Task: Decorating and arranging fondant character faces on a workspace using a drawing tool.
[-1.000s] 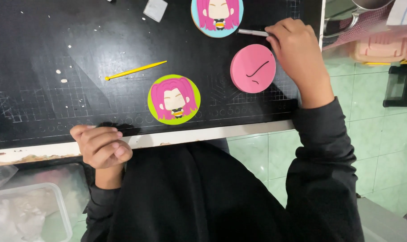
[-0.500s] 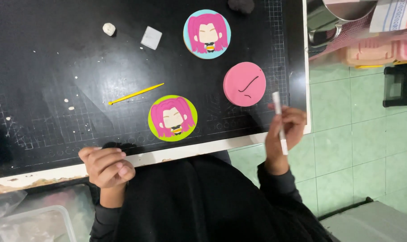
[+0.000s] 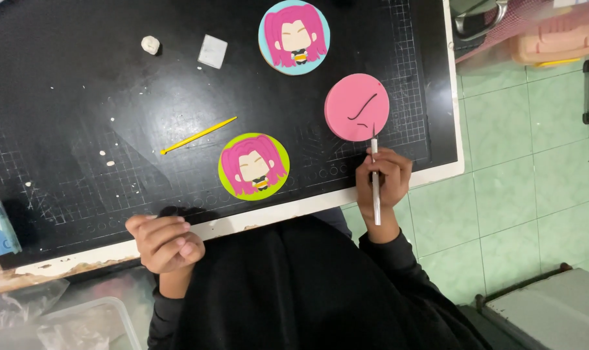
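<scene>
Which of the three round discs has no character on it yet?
The plain pink disc by the right hand; the blue-rimmed and green-rimmed discs show pink-haired figures.

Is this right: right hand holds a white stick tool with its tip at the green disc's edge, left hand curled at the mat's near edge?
Not quite. In the head view the right hand holds the white stick tool with its tip at the pink disc, not the green disc. The left hand part is right.

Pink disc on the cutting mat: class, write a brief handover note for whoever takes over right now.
Right hand: fingers closed on a thin white tool, its tip at the pink disc's lower edge.
Left hand: curled at the mat's near edge, holding nothing visible.
Done: two discs with pink-haired figures, blue and green; the pink disc has dark curved lines.
Left: the pink disc is otherwise plain. Yellow tool lies unused on the black mat.
</scene>
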